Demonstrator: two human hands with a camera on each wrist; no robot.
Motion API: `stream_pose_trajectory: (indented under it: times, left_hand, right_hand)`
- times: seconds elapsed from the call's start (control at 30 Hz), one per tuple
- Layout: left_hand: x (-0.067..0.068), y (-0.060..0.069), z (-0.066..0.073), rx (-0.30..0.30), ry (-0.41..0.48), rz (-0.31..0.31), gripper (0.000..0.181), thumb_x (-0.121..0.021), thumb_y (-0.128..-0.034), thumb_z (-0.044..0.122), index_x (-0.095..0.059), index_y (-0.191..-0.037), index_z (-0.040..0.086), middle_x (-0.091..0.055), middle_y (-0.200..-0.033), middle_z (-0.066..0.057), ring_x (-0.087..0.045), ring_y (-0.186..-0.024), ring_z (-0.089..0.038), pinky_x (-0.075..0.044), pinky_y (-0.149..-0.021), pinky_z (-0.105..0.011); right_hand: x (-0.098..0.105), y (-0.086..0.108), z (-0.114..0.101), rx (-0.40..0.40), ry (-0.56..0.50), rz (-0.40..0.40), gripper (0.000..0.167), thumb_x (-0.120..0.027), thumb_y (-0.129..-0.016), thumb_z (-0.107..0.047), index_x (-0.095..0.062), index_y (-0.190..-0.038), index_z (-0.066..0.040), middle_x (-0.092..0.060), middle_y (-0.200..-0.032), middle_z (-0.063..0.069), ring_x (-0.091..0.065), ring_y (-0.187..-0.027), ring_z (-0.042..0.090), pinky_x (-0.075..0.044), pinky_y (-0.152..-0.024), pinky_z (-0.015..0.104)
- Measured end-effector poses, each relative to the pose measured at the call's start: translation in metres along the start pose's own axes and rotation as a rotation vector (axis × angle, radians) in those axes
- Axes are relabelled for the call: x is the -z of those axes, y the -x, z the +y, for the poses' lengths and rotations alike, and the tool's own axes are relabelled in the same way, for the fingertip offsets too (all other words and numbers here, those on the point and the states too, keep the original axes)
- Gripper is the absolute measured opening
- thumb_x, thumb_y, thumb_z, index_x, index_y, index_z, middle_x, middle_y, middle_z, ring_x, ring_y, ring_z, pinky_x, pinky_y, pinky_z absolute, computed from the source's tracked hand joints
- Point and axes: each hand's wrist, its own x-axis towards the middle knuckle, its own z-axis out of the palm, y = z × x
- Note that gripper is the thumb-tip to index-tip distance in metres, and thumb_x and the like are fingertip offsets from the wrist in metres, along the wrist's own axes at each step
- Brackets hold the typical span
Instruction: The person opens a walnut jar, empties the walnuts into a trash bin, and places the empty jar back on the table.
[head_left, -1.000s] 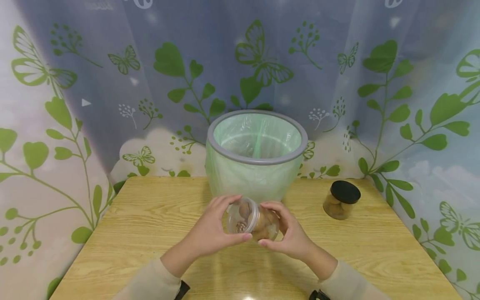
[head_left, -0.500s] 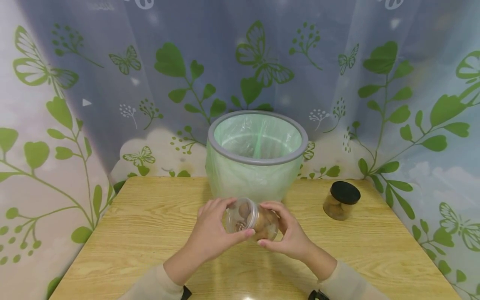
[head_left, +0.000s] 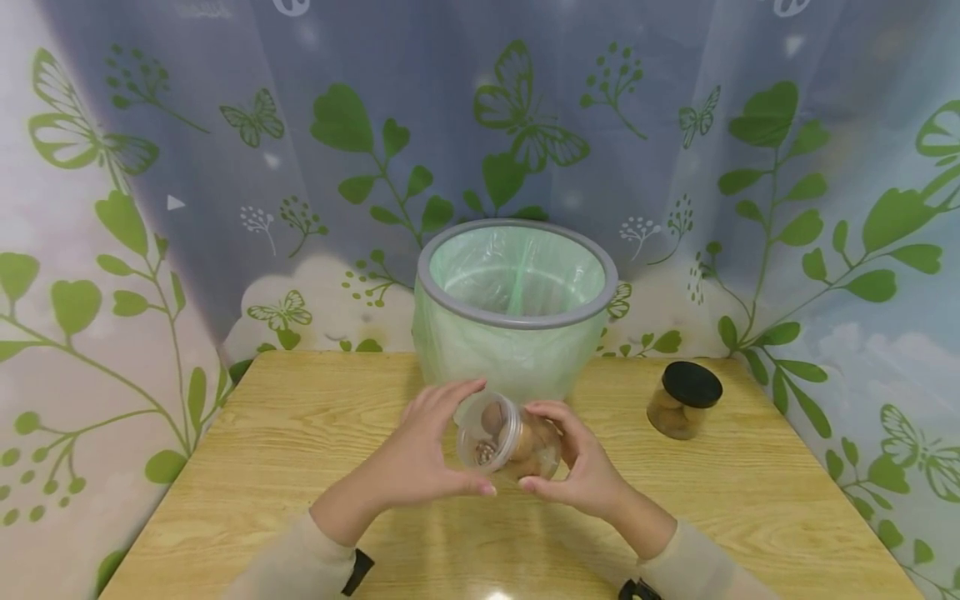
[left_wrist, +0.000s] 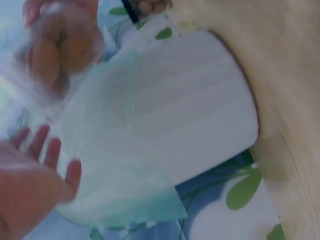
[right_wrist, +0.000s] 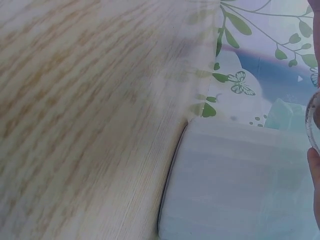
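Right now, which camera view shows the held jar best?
The head view: the held jar is near the middle, almost whole, and sharp enough to show brown contents inside. The left wrist view shows it too, but blurred, at the upper left. The right wrist view catches only a sliver at its right edge.

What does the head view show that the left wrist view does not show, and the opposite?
Only the head view: the bin's grey rim, its interior, and both sleeves.
Only the left wrist view: a clear lower edge of the liner, with the bare pale wall below.
Both: left hand, right hand, clear jar, black-lidded jar, wooden table, patterned cloth.
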Motion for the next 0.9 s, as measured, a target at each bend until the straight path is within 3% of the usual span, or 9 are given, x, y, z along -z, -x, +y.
stream_pose_trajectory:
  times: [0.17, 0.37, 0.6, 0.9]
  left_hand:
    - [0.014, -0.008, -0.008, -0.120, 0.040, -0.120, 0.110, -0.094, -0.0639, 0.043, -0.034, -0.156, 0.029, -0.035, -0.157, 0.008, -0.028, -0.143, -0.023, -0.025, -0.110, -0.062]
    - [0.019, -0.015, -0.009, -0.152, 0.030, -0.193, 0.104, -0.095, -0.0647, 0.032, -0.041, -0.153, 0.029, -0.038, -0.154, 0.006, -0.030, -0.141, -0.023, -0.026, -0.110, -0.062]
    - [0.018, -0.015, -0.007, -0.116, 0.036, -0.194, 0.101, -0.094, -0.0660, 0.035, -0.042, -0.152, 0.033, -0.039, -0.150, 0.009, -0.031, -0.139, -0.021, -0.029, -0.108, -0.061]
    - [0.014, -0.015, -0.007, -0.096, 0.035, -0.155, 0.099, -0.095, -0.0651, 0.035, -0.044, -0.150, 0.027, -0.043, -0.145, 0.006, -0.035, -0.136, -0.022, -0.032, -0.108, -0.060]
  right_hand:
    - [0.000, 0.001, 0.000, -0.002, -0.004, -0.009, 0.079, -0.081, -0.073, 0.012, -0.040, -0.140, 0.008, -0.045, -0.140, 0.012, -0.047, -0.129, 0.019, -0.043, -0.106, 0.030]
    - [0.001, 0.003, 0.002, -0.011, -0.005, -0.016, 0.079, -0.082, -0.074, 0.011, -0.040, -0.141, 0.007, -0.044, -0.141, 0.012, -0.046, -0.130, 0.018, -0.041, -0.108, 0.030]
    - [0.002, 0.005, 0.003, -0.017, -0.011, -0.018, 0.080, -0.081, -0.073, 0.013, -0.040, -0.141, 0.007, -0.045, -0.141, 0.012, -0.047, -0.129, 0.019, -0.042, -0.106, 0.030]
    - [0.002, 0.004, 0.004, -0.015, -0.001, -0.007, 0.081, -0.081, -0.071, 0.015, -0.041, -0.141, 0.007, -0.046, -0.139, 0.013, -0.048, -0.128, 0.019, -0.044, -0.105, 0.030]
